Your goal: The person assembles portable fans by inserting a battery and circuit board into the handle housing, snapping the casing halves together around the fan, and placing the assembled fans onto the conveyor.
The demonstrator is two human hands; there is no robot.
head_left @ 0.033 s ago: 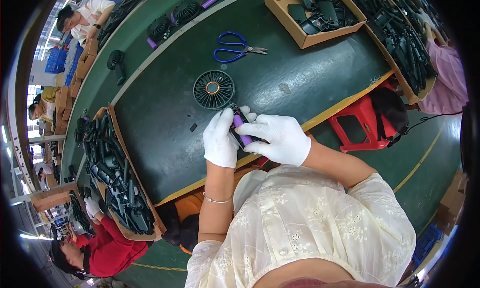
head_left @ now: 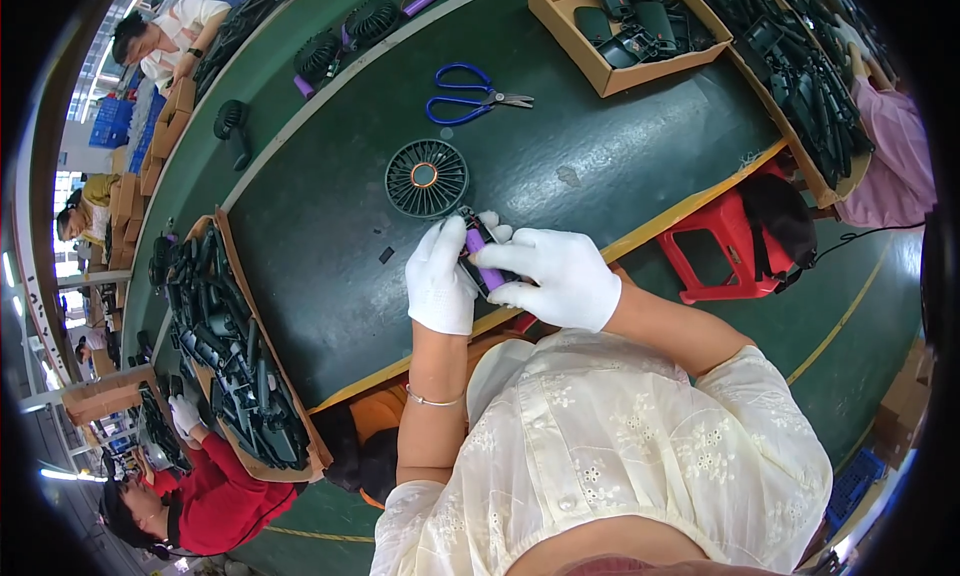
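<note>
From my head, I see my left hand [head_left: 441, 281] curled around a black handle [head_left: 470, 217] above the worktop [head_left: 320, 306], near the round fan head [head_left: 426, 178]; my right hand [head_left: 572, 278] pinches its purple cylinder [head_left: 484, 260].

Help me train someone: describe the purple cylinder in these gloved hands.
On the green table, find the round fan; nearer the person are left hand and right hand. Between them, beside black parts, is the cylinder: the only purple thing there.
</note>
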